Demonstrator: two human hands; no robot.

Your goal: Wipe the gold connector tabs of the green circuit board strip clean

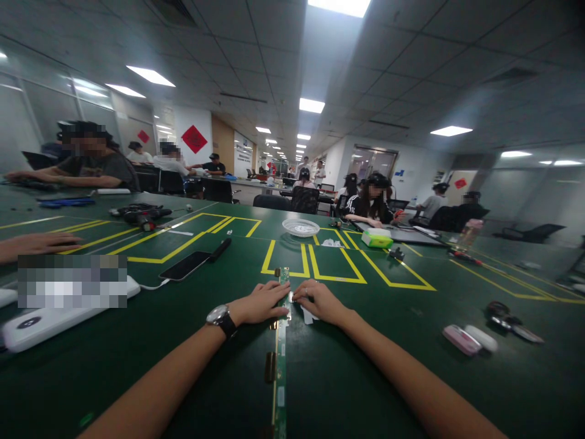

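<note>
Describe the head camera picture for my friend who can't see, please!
A person's left hand rests on a long, narrow green circuit board, with the right hand at its edge. The board lies on a green table marked with yellow lines; farther back are a white basket and other people.

Open-plan office, seemingly doubling as workshop: green worktable [329,390] beneath the fingers [278,292], yellow tape outlines [338,280] just ahead of them, black office chairs [305,200] well beyond, ceiling light panels [311,105] overhead.

On the surface [365,378] are one left hand [261,303], one right hand [323,302], one circuit board [282,360], one watch [218,314], one phone [186,266], one basket [300,228] and one co-worker's hand [46,243].
</note>
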